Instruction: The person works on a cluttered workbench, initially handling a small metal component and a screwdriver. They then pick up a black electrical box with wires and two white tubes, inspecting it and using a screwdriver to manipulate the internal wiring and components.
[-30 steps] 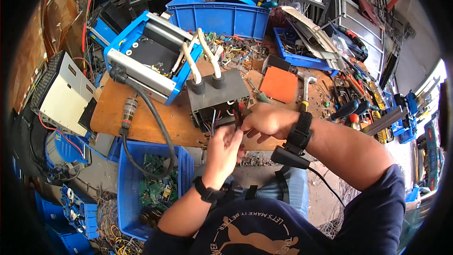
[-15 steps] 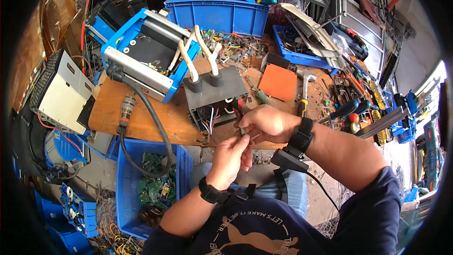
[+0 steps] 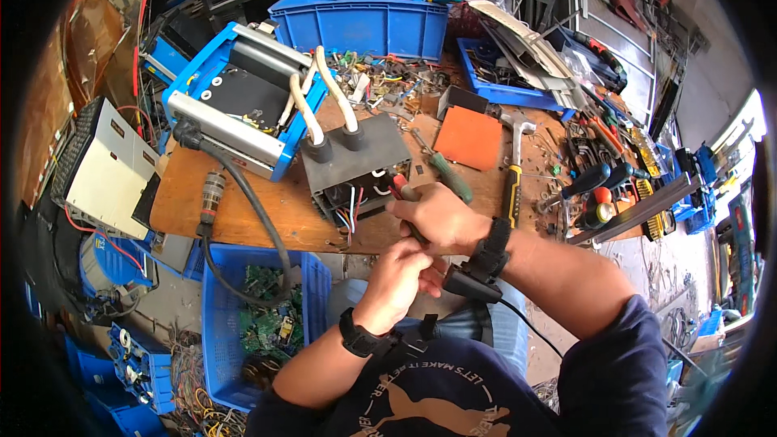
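A dark metal box point(image 3: 364, 150) stands near the bench's front edge, two thick cream cables point(image 3: 334, 89) rising from its top and thin coloured wires point(image 3: 354, 209) hanging from its open front. Just right of those wires is my right hand point(image 3: 441, 214), closed round a red-handled tool point(image 3: 399, 184) whose kind is mostly hidden by the fingers. Below it, in front of the bench edge, my left hand point(image 3: 396, 279) has its thumb and fingers pinched together close under my right hand. What the left fingers hold is too small and covered to make out.
Right of the box lie a green-handled screwdriver point(image 3: 449, 176), an orange plate point(image 3: 469, 139) and a hammer point(image 3: 515, 170). A blue-and-silver frame point(image 3: 235, 133) stands left. Circuit boards fill a blue crate point(image 3: 227, 340) below the bench. Many hand tools crowd the right side.
My right hand has moved slightly left and up towards the box's front. My left hand has dropped a little. The whole view has shifted slightly, uncovering more of the green-handled screwdriver.
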`<state>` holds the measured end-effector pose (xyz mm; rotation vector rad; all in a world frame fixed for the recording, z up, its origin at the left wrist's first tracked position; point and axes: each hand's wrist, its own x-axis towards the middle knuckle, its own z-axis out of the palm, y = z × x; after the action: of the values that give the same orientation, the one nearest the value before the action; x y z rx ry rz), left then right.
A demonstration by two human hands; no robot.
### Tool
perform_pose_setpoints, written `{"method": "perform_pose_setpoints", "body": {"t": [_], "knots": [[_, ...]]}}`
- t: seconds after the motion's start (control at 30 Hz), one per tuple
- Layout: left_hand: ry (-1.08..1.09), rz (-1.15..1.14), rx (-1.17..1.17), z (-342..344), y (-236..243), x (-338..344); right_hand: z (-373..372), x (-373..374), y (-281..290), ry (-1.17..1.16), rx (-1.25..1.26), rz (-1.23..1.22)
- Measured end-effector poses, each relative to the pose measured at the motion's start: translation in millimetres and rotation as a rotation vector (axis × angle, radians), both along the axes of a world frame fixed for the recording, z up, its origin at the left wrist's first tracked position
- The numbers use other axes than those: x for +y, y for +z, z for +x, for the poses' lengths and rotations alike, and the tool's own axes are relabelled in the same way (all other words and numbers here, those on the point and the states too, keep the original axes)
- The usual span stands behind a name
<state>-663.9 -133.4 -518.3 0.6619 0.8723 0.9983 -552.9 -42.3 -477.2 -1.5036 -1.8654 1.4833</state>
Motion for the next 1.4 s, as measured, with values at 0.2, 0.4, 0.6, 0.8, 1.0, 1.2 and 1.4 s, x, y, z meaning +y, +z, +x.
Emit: {"method": "perform_pose_setpoints", "body": {"t": [0.2, 0.4, 0.6, 0.8, 1.0, 1.2, 1.4], "knots": [[0.095, 0.078, 0.191, 12.9, -11.6, 8.7, -6.4, -5.8, -14.3, -0.143, -0.19, 0.187], [-0.052, -0.016, 0.166, -3.1, -16.5, 15.2, -3.4, -9.2, -32.2, -0.125, -0.211, 0.283], [-0.024, 0.385, 0.858, -36.3, -12.8, 5.6, 1.3, -16.8, -17.5, -0.042, 0.241, -0.145], [0.22, 0.456, 0.897, -41.4, -2.4, -0.4, 2.0, -29.6, -26.3, -0.059, 0.378, -0.359], [0.417, 0.484, 0.858, -34.5, 11.3, 17.6, 3.3, -22.5, -28.0, -0.105, 0.405, -0.37], [0.431, 0.427, 0.639, -32.3, 11.3, 32.7, 23.2, -33.1, -63.8, 0.092, 0.08, -0.282], [0.384, 0.204, 0.356, -24.7, -1.8, 33.0, 47.0, -56.6, -61.6, -0.015, 0.104, -0.384]]}}
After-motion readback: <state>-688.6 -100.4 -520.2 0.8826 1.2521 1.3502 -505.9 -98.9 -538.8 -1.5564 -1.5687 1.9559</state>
